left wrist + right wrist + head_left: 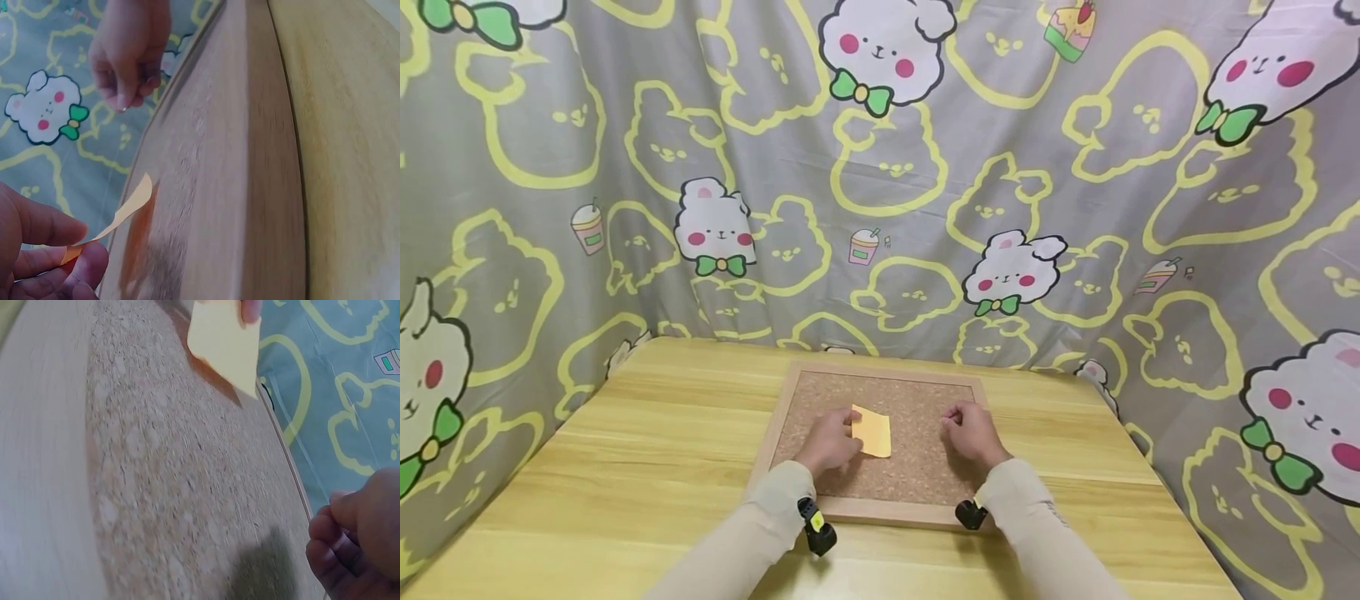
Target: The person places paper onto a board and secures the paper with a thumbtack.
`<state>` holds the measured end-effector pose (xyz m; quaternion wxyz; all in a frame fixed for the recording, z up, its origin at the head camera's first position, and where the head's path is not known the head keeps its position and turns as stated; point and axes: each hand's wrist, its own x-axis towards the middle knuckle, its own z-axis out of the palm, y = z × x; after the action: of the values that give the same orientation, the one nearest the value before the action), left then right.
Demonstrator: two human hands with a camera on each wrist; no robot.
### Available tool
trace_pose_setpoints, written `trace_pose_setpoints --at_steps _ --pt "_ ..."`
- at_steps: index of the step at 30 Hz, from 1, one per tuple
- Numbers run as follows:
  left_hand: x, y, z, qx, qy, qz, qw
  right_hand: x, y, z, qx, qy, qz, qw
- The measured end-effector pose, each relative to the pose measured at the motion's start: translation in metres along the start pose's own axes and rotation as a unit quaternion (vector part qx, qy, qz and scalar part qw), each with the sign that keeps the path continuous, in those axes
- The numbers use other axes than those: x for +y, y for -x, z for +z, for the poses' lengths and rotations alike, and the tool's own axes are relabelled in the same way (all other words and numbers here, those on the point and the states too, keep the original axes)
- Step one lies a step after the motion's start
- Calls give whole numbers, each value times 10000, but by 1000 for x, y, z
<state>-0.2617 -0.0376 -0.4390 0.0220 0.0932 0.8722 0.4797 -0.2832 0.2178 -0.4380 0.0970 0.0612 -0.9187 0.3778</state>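
Observation:
My left hand (831, 440) pinches an orange sticky note (872, 432) by its edge, between thumb and fingers. In the left wrist view the note (128, 209) curves slightly and casts a shadow on the corkboard (917, 442) below. Over the board's right part, my right hand (973, 429) has its fingers curled and thumb pressed to the index finger. A tiny shiny tip (124, 109) shows at those fingertips in the left wrist view; the rest of that small thing is hidden. In the right wrist view, the right hand (356, 537) hovers above its own shadow.
The corkboard's wooden frame (887, 510) lies flat on a wood-grain table (685, 433). A grey cartoon-print curtain (805, 167) hangs behind the table and on both sides. Black wrist cameras (817, 529) are strapped over both sleeves.

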Motion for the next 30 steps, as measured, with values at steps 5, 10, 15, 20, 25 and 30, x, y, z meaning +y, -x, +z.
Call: trace_pose_setpoints --at_steps 5,10,15,20,25,30 --pt "5 -5 11 -107 109 -31 9999 -2 -1 4 1 -53 -53 10000" --pt "6 -9 19 -137 -43 -33 9999 -2 -4 7 14 -44 -242 9997" --pt "8 -11 22 -106 -490 110 9987 -3 -6 13 -24 58 -231 9997" --pt "10 -15 25 -53 -926 271 9953 -6 -8 19 -161 71 -189 9997" --pt "12 -17 29 -51 -1107 378 9931 -9 -10 27 -324 13 -97 9994" --pt "11 -19 34 -5 -1210 442 9917 -12 -12 32 -385 51 -21 9992"
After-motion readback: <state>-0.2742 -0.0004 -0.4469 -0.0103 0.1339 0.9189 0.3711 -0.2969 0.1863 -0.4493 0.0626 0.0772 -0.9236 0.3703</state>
